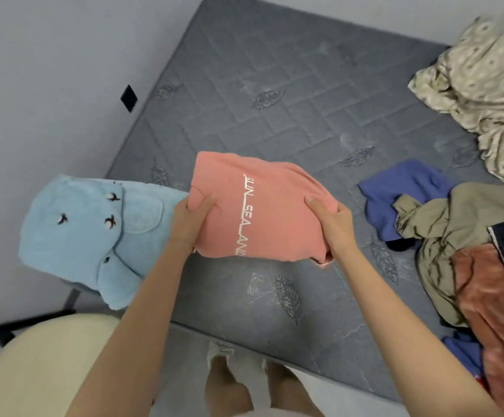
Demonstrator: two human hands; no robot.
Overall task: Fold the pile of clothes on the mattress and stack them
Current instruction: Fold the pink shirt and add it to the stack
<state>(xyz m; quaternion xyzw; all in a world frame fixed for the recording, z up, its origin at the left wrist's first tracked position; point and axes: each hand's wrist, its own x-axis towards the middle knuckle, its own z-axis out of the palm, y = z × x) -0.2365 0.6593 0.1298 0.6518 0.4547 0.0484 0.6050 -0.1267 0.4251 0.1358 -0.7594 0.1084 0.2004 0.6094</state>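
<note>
Nearby, blue garment (79,230), unfolded pile (470,251)

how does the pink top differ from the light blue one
The pink top is held by the left hand and right hand. The blue top lies untouched at the mattress edge. The pink top bears white lettering, while the blue top has small dark bird marks. Both look folded.

shirt (277,191) above mattress (274,94) middle, garment (73,236) at left edge, clothes pile (470,251) right
</note>
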